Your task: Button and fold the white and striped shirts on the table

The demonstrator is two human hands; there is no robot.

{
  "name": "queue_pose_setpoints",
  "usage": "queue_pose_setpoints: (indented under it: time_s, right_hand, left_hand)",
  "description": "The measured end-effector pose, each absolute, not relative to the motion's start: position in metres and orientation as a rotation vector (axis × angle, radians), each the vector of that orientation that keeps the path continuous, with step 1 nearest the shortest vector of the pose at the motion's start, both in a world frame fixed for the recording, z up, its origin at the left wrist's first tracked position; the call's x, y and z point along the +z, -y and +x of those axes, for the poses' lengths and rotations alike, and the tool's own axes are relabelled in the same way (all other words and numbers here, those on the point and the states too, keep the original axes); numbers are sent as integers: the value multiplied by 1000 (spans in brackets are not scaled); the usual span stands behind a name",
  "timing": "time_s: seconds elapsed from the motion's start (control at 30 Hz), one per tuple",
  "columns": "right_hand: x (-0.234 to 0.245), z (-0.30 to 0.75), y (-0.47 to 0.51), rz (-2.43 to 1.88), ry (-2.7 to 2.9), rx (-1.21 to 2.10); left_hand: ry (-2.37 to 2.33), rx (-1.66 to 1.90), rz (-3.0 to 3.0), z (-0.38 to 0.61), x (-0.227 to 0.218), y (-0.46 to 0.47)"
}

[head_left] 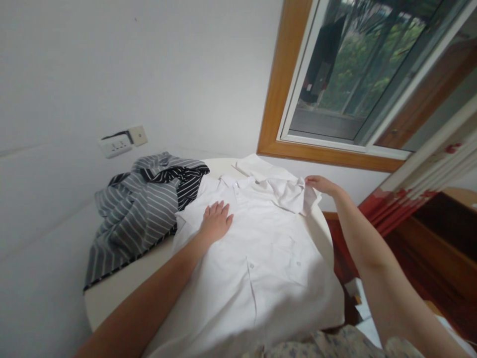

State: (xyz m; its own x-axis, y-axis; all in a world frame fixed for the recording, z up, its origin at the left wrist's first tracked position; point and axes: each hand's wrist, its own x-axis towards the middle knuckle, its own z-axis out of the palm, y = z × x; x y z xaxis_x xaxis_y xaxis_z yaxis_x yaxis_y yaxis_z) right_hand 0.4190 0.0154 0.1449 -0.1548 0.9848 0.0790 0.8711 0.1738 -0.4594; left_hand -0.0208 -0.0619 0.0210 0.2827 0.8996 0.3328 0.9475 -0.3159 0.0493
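Observation:
A white button-up shirt [268, 238] lies front up across the round table, its collar [236, 183] toward the wall and a chest pocket [294, 261] on the right. My left hand [217, 222] rests flat on the upper left of the shirt front, fingers stretched out. At the table's right edge, my right hand [322, 184] pinches the end of the bunched sleeve [292, 194]. Part of the pinching fingers is hidden by the cloth. The shirt's lower end runs toward my body.
Crumpled grey and black striped clothing [145, 204] lies on the left of the white table [112, 301], against the wall. Wall sockets [117, 145] sit above it. A wood-framed window [283, 79] is behind at right, beside a red and white curtain [395, 204].

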Motion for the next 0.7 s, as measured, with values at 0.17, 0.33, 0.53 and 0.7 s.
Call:
queue_pose_setpoints:
  time_s: [0.17, 0.33, 0.53, 0.7]
  right_hand:
    - [177, 435, -13, -1804, 2005, -16]
    - [221, 436, -7, -2091, 1775, -398]
    - [233, 376, 23, -2094, 1789, 531]
    - [206, 306, 64, -1428, 1977, 1548]
  left_hand:
    - [1726, -446, -2387, -21, 21, 61]
    - [1720, -465, -2389, -21, 21, 60]
    - [1728, -480, -2403, -20, 20, 60]
    - [1738, -482, -2404, -20, 21, 59]
